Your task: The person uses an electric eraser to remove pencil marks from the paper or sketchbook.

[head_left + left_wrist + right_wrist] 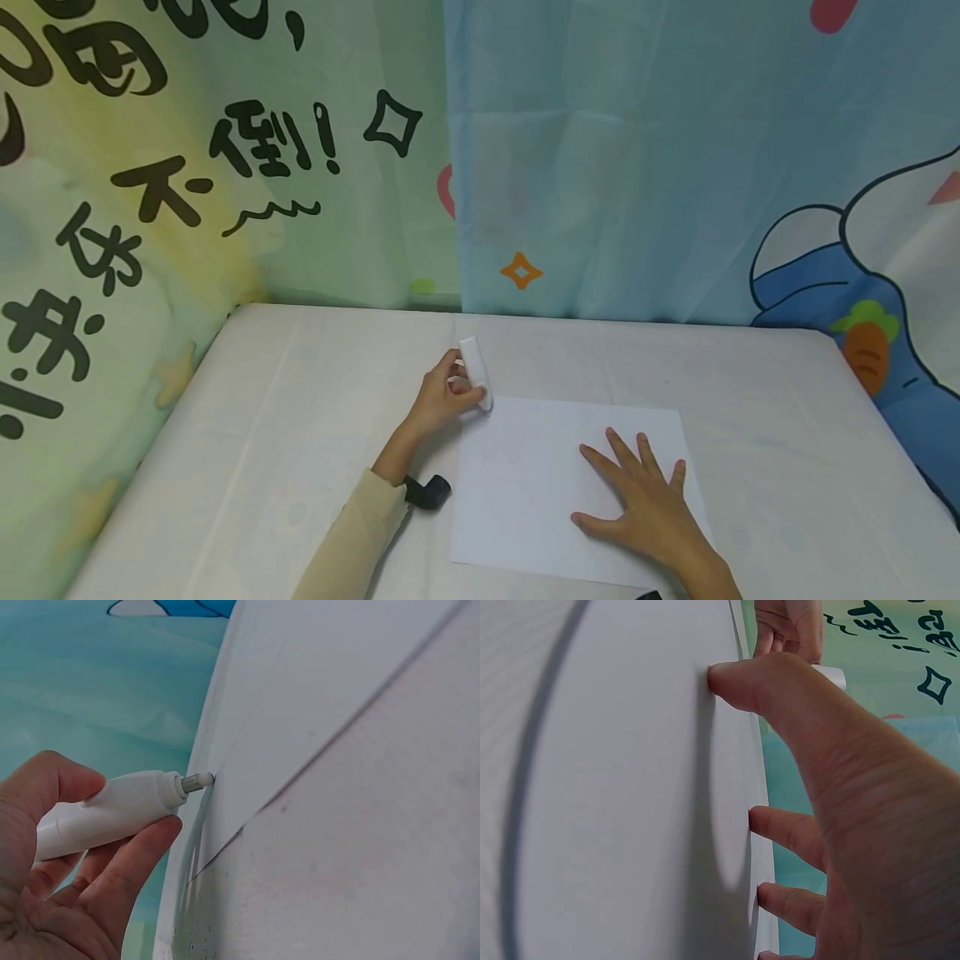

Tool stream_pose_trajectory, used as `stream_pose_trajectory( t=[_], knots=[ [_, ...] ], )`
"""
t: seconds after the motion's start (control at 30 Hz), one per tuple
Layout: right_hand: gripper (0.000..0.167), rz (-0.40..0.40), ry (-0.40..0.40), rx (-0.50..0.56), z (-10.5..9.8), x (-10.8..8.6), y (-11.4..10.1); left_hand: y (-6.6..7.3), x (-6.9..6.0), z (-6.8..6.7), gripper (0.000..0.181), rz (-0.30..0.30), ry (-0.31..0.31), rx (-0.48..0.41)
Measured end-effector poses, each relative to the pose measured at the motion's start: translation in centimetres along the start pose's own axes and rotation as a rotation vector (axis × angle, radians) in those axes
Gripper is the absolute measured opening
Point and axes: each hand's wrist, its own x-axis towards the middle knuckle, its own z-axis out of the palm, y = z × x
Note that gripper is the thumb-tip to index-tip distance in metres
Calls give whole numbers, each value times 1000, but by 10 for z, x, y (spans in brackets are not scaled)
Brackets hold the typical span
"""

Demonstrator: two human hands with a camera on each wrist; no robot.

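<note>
In the head view my left hand [442, 396] grips a white electric eraser [476, 371] between thumb and fingers, near the upper left corner of a white sheet of paper [525, 500]. The left wrist view shows the electric eraser [120, 810] has a small metal collar and a pale tip, which points at the paper and appears to touch it close to its corner. On the right part of the sheet my right hand [645, 504] rests with fingers spread. Seen from the right wrist, the thumb and fingertips of that hand [855, 787] touch the paper.
A white cloth covers the table [285, 433], whose far edge meets a printed curtain [600, 167]. A black wrist strap with a small device [429, 492] sits on the left wrist, over the edge of a pale sleeve [360, 533].
</note>
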Motion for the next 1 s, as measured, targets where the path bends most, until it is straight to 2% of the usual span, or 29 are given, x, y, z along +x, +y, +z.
stream_pose_trajectory(
  t=[0.1, 0.37, 0.73, 1.0],
  knots=[
    [82, 0, 0, 3, 0, 0, 0, -2, 1, 0, 39, -6, -1, 3],
    [82, 3, -1, 3, 0, 0, 0, -39, 16, 4, 43, -19, -8, 12],
    [82, 3, 0, 6, 0, 0, 0, -42, 17, 4, 43, 26, -13, 12],
    [82, 4, -2, 6, 0, 0, 0, -44, 17, 4, 46, 6, -44, 17]
  ],
)
